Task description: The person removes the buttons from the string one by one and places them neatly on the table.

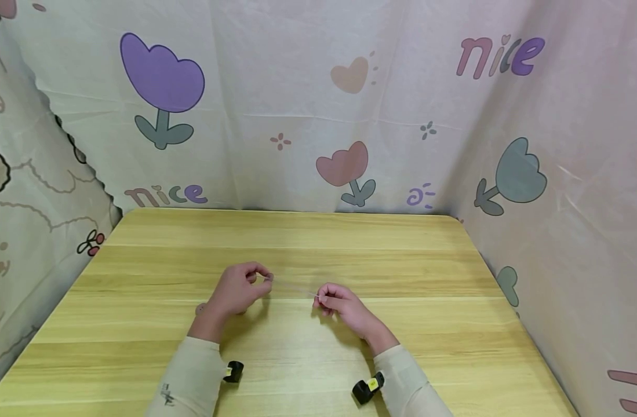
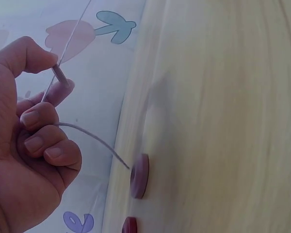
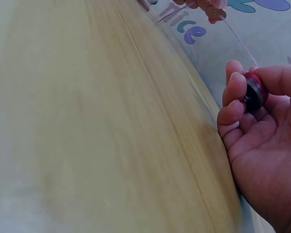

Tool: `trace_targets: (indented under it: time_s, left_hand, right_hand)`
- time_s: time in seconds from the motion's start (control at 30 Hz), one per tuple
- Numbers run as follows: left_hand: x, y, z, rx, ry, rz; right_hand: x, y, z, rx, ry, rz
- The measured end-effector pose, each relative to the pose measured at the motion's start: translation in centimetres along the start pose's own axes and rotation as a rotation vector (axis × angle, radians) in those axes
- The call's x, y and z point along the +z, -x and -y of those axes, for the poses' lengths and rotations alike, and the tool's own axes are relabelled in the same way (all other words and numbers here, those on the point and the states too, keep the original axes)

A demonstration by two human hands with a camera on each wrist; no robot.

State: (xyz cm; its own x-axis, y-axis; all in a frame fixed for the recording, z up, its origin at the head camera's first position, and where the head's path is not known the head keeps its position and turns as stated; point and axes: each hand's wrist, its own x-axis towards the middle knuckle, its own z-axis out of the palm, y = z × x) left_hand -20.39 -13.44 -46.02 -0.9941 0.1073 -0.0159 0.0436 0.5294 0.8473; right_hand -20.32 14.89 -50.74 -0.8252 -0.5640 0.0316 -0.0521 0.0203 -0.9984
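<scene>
My left hand (image 1: 240,289) is raised over the middle of the table, pinching a small thin disc (image 2: 60,74) between thumb and fingertip. A thin pale string (image 2: 76,29) runs past that disc into the curled fingers. From those fingers a thicker cord (image 2: 99,139) curves down to a reddish-brown round piece (image 2: 142,177). Across from it, my right hand (image 1: 346,307) grips a small round red-and-black piece (image 3: 255,92) between thumb and fingers. The string stretches straight between both hands. What the left hand's lower fingers enclose is hidden.
The wooden table (image 1: 297,370) extends around both hands. Another dark red piece (image 2: 130,225) shows at the lower edge of the left wrist view. A printed curtain (image 1: 276,87) hangs behind the table and along both sides. Black wrist cameras sit at both sleeves.
</scene>
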Motion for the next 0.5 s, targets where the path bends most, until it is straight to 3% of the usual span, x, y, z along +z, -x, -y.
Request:
trace_targets:
  time_s: [0.2, 0.4, 0.5]
  left_hand:
    - [-0.7, 0.3, 0.1, -0.128, 0.157, 0.042]
    - [-1.4, 0.4, 0.2, -0.13, 0.134, 0.032]
    - [-1.8, 0.4, 0.5, -0.095, 0.068, 0.006]
  right_hand:
    - [0.1, 0.1, 0.1, 0.006, -0.003, -0.001]
    - [0.1, 0.1, 0.2, 0.008, -0.003, -0.004]
    - [0.1, 0.1, 0.2, 0.009, -0.002, -0.005]
